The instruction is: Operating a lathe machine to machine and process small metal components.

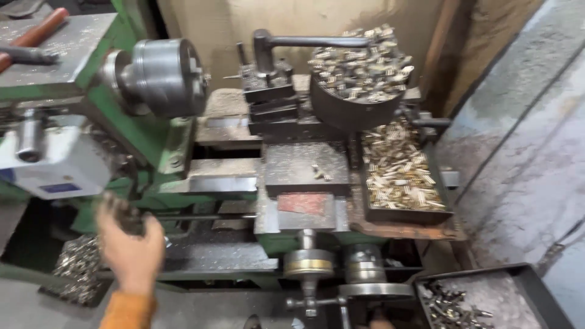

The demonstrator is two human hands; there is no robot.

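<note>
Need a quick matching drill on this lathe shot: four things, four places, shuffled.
1. round bowl of brass parts
2. flat tray of brass parts
3. chuck
4. left hand

A. lower left, in front of the lathe
B. upper left, on the headstock
C. top centre-right, behind the flat tray
D. right of the cross slide

Pairs: 1-C, 2-D, 3-B, 4-A
</note>
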